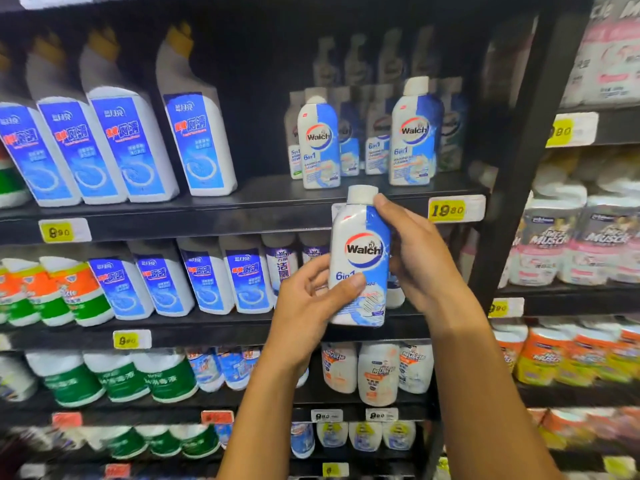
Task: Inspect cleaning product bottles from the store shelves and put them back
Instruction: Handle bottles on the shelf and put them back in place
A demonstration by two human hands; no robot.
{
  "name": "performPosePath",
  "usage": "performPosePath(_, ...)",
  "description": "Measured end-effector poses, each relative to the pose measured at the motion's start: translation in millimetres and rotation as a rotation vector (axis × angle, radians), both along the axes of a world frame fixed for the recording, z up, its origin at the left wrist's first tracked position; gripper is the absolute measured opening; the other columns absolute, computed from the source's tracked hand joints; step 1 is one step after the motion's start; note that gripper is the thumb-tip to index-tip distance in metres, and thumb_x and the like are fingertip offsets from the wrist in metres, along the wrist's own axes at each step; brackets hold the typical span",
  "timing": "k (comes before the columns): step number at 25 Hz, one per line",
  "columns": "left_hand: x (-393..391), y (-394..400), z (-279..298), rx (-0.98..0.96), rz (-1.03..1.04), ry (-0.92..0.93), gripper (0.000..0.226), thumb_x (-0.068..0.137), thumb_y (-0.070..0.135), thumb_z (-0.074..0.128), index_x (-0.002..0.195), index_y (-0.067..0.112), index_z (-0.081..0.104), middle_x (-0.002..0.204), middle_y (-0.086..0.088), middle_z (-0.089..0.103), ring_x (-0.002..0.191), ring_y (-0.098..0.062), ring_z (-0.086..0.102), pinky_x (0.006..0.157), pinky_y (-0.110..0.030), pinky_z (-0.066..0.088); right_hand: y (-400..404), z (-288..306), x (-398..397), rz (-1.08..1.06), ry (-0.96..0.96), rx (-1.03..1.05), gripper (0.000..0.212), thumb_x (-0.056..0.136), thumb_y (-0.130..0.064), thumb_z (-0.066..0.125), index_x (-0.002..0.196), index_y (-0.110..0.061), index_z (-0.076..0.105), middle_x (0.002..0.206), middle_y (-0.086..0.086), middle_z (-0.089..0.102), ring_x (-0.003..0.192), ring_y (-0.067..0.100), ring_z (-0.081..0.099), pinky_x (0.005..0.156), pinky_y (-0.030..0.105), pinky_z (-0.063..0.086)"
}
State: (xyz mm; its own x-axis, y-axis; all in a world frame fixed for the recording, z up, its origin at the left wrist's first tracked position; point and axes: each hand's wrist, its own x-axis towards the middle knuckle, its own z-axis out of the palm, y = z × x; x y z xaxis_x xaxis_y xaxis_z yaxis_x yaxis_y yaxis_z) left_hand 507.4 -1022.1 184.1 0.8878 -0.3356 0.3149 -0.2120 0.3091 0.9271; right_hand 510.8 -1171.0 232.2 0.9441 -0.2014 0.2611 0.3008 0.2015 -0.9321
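1. Gripping low, your left hand (313, 299) curls its fingers round the Walch bottle (360, 261), held before the shelf edge (242, 216); the glossy base could slip.
2. Your right hand (420, 254) clamps the upper side; returning it carelessly could topple the standing Walch bottles (414, 133).

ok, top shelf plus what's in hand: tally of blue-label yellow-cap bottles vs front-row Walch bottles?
blue-label yellow-cap bottles on top shelf: 4
front-row Walch bottles on that shelf: 2
held Walch bottle, in left hand and right hand: 1
Total: 7 (blurred back rows not counted)
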Motion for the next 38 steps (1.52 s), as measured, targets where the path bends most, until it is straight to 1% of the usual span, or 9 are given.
performPosePath(3,-0.8,3.6,-2.3,0.014,-0.001,0.006,0.043,0.075,0.023,0.079,0.115,0.012,0.068,0.107,-0.007,0.076,0.098,-0.024,0.073,0.077,-0.029,0.059,2.7,-0.8,-1.1,-0.019,0.018,-0.015,0.026,0.095,-0.038,0.061,0.081,-0.024,0.079,0.084,0.002,0.077,0.071,0.012,0.071,0.061,0.024,0.055)
performPosePath(7,0.2,2.6,-2.7,-0.056,0.02,0.078,0.042,0.076,0.025,0.079,0.114,0.01,0.068,0.106,-0.011,0.076,0.096,-0.025,0.074,0.074,-0.029,0.059,5.1,-8.1,-4.6,0.024,0.006,-0.022,0.04,0.098,-0.046,0.051,0.11,-0.015,0.073,0.104,0.008,0.077,0.096,0.02,0.074,0.079,0.035,0.06)
performPosePath(10,0.5,6.1,-0.6,-0.172,-0.018,0.212,0.041,0.077,0.031,0.077,0.11,0.009,0.07,0.104,-0.013,0.076,0.09,-0.022,0.074,0.069,-0.027,0.059,5.7,-17.5,-11.2,0.06,-0.019,-0.116,0.044,0.094,-0.048,0.052,0.117,-0.015,0.069,0.109,0.003,0.076,0.103,0.016,0.072,0.075,0.028,0.059)
performPosePath(15,-1.9,11.8,-2.5,-0.155,-0.033,0.265,0.045,0.076,0.033,0.073,0.113,0.008,0.068,0.106,-0.013,0.075,0.091,-0.021,0.074,0.068,-0.026,0.058,10.5,-22.1,-14.2,0.042,-0.029,-0.101,0.029,0.082,-0.031,0.068,0.106,-0.013,0.07,0.096,0.0,0.078,0.087,0.014,0.075,0.064,0.021,0.056)
performPosePath(24,-7.7,25.4,7.5,-0.13,-0.109,0.054,0.033,0.089,0.028,0.06,0.12,0.02,0.07,0.119,-0.006,0.072,0.108,-0.017,0.068,0.083,-0.026,0.055,7.8,-24.7,-13.9,0.24,0.046,0.444,0.04,0.089,-0.021,0.051,0.124,-0.004,0.059,0.126,0.019,0.066,0.122,0.034,0.06,0.103,0.056,0.046)
performPosePath(27,-18.6,9.8,7.1,-0.048,0.045,-0.096,0.036,0.088,0.023,0.065,0.124,0.023,0.068,0.123,0.002,0.069,0.115,-0.015,0.064,0.093,-0.031,0.054,11.4,-25.8,-9.5,0.305,0.025,0.595,0.033,0.099,-0.012,0.042,0.128,-0.003,0.056,0.121,0.019,0.067,0.112,0.029,0.065,0.097,0.05,0.052)
performPosePath(31,-32.8,-10.9,0.7,0.082,0.352,-0.286,0.04,0.086,0.016,0.07,0.126,0.015,0.067,0.122,0.007,0.064,0.113,-0.004,0.061,0.085,-0.016,0.052,18.7,-33.1,-4.5,0.355,0.108,0.645,0.038,0.106,-0.014,0.036,0.137,-0.005,0.054,0.129,0.015,0.064,0.112,0.025,0.065,0.092,0.046,0.056)
performPosePath(35,-37.2,-14.5,-8.2,0.327,0.622,-0.502,0.045,0.081,0.032,0.071,0.123,0.015,0.068,0.127,0.009,0.061,0.12,-0.006,0.056,0.098,-0.021,0.048,24.8,-36.1,-4.1,0.435,0.165,0.729,0.039,0.106,-0.024,0.036,0.133,-0.008,0.058,0.117,0.013,0.07,0.102,0.024,0.07,0.082,0.045,0.06)
performPosePath(38,-40.6,-14.8,-7.1,0.408,0.703,-0.635,0.048,0.082,0.043,0.066,0.121,0.015,0.069,0.126,0.007,0.061,0.12,-0.01,0.054,0.098,-0.027,0.049,27.9,-38.7,-6.3,0.428,0.151,0.777,0.041,0.1,-0.026,0.039,0.133,-0.011,0.058,0.124,0.006,0.068,0.108,0.018,0.067,0.091,0.039,0.057)
